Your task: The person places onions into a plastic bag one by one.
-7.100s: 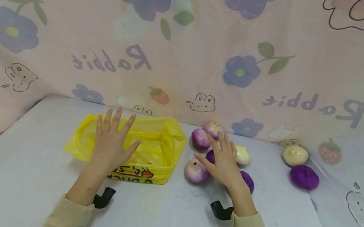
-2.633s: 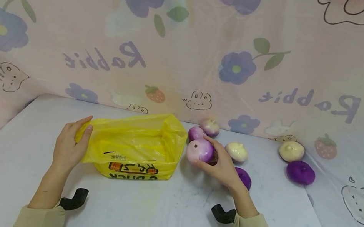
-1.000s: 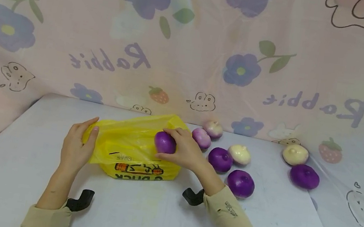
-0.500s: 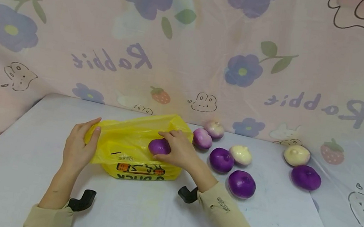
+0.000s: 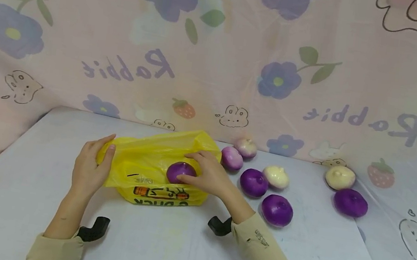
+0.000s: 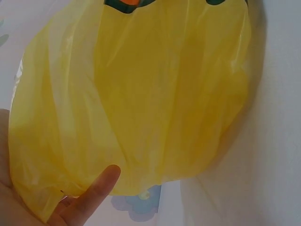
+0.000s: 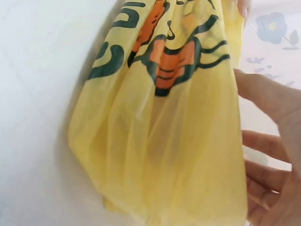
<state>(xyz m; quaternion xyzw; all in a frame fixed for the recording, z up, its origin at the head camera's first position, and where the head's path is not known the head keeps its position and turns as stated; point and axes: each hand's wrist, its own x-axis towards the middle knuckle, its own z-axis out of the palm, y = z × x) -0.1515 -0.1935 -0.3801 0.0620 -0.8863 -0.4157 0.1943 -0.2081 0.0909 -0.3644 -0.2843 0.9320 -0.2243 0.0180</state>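
Note:
A yellow plastic bag (image 5: 166,142) with printed lettering stands with its mouth facing up in the head view. At its left edge my left hand (image 5: 91,167) pinches the plastic between thumb and fingers; the left wrist view shows the thumb (image 6: 101,188) against the film. Inside the mouth, toward the right, sits a purple onion (image 5: 178,171). My right hand (image 5: 210,174) reaches over the bag's right rim, thumb overlapping the onion and fingers spread apart above it. In the right wrist view, the bag's printed side (image 7: 188,127) hides the onion from sight.
Right of the bag lie more onions: a pinkish one (image 5: 232,159), a pale one (image 5: 245,148), a white one (image 5: 275,177) and purple ones (image 5: 276,210). Farther right, a cream onion (image 5: 340,178) touches a purple onion (image 5: 350,203) near the table edge. A printed curtain (image 5: 211,50) hangs behind.
My left hand went from hovering over the bag to gripping its left edge. My right hand lifted an onion from the group, carried it left into the bag and loosened its fingers.

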